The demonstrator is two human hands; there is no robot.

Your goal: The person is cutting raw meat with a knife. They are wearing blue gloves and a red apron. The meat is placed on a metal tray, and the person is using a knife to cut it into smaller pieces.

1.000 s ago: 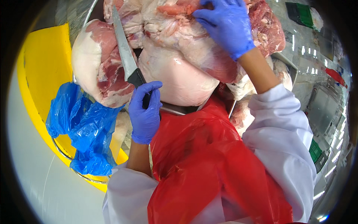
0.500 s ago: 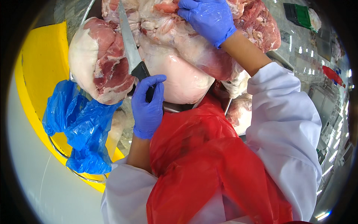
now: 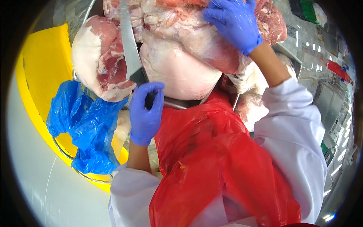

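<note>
Plainly, from where I stand, the hands are well apart. The left hand (image 3: 146, 117) is closed around the knife (image 3: 130, 49) by its handle, just left of the apron (image 3: 211, 151), blade pointing away from the apron. The right hand (image 3: 235, 26) rests on the meat (image 3: 200, 43), beyond the apron; whether its fingers grip, I cannot tell. Blue plastic (image 3: 90, 130) bunches left of the apron.
</note>
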